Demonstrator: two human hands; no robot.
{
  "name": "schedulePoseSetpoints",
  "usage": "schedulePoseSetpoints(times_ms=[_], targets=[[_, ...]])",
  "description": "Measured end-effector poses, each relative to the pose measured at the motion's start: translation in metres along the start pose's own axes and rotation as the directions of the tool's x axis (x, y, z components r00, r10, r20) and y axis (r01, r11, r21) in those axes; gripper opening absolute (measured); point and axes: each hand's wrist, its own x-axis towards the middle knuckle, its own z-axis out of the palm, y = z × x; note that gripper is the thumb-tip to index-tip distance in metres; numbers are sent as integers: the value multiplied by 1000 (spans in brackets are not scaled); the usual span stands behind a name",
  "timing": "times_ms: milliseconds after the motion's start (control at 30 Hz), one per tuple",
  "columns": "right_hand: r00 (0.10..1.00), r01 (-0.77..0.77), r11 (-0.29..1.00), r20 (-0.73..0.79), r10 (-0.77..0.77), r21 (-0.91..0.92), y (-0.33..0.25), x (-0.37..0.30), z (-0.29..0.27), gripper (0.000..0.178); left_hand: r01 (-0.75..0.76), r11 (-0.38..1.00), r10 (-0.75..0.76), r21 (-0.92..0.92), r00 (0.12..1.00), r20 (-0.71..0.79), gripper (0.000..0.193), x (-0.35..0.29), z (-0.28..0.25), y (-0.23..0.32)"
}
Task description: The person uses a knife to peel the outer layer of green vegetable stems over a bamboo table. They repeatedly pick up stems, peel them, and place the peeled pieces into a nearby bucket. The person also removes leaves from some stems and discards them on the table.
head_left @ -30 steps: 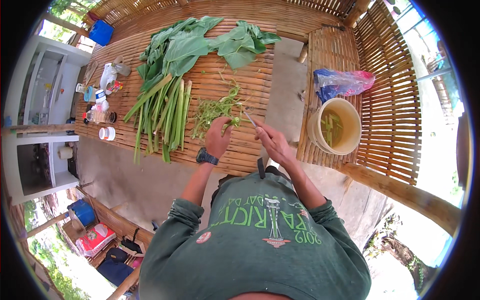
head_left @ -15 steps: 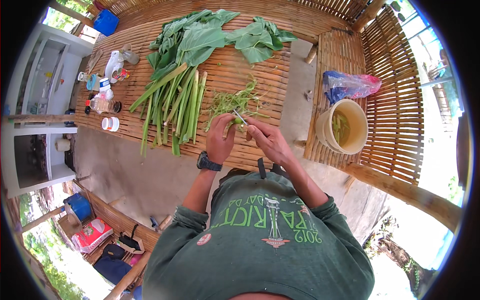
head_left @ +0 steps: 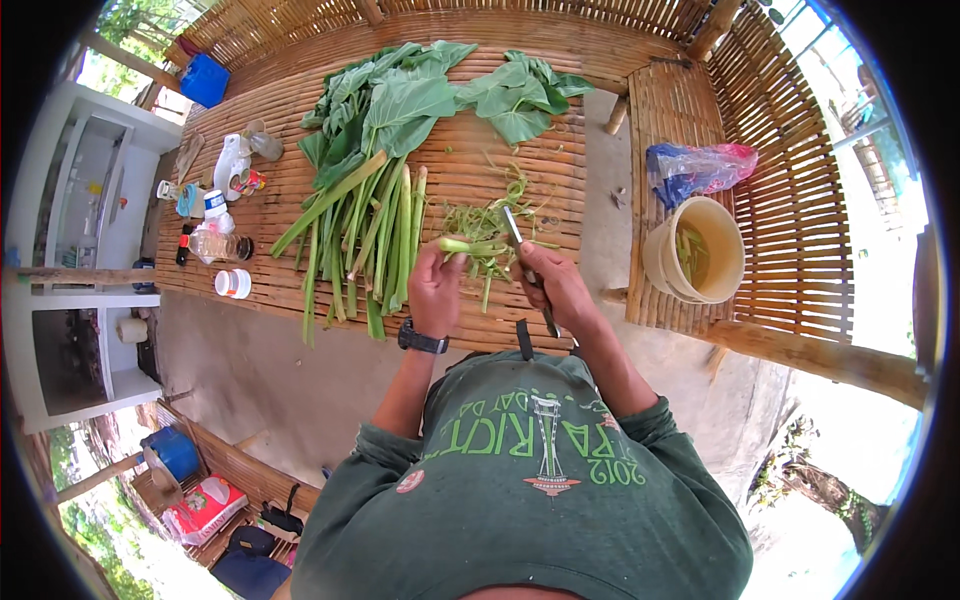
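Note:
My left hand (head_left: 436,292) pinches a short green stalk (head_left: 472,246) that lies sideways over the bamboo table's near edge, its pale cut end pointing left. In my right hand (head_left: 562,288) is a knife (head_left: 513,226), its blade tilted up and away beside the stalk's right end. Whether blade and stalk touch, I cannot tell. Beneath and beyond them are green peelings (head_left: 460,218) in a loose, stringy heap. Left of my hands lies a bundle of long green stalks (head_left: 405,235), with large leaves (head_left: 405,105) piled at its far end.
A cream bucket (head_left: 655,262) holding cut stalk pieces in liquid stands on the right-hand bamboo bench, near a crumpled plastic bag (head_left: 700,170). Bottles and jars, including a white tub (head_left: 233,284), occupy the table's left end. A wooden rail (head_left: 820,362) runs along the right.
My hands have moved slightly apart. The knife has swung away from the stalk's left part to its right end, and more of the stalk shows.

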Motion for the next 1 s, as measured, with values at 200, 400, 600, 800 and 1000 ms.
schedulePoseSetpoints(times_ms=[200,400,600,800,1000], targets=[[926,-69,997,-369,75,31,53,43,-78,38,26,978,-62,-209,984,-169,22,35,-53,21],[806,-200,960,-591,48,-196,99,71,-130,40,1,928,-106,-372,959,-261,21,55,-80,30],[810,-124,650,-455,-370,-749,117,76,-131,46,-87,981,37,-173,962,-272,22,79,-80,43],[924,-15,665,-264,-276,-747,12,39,-2,51,-141,989,135,-51,985,-106,28,66,-36,21],[908,321,637,37,-417,-700,-48,4,74,51,-223,959,230,175,973,-22,31,64,-7,9]])
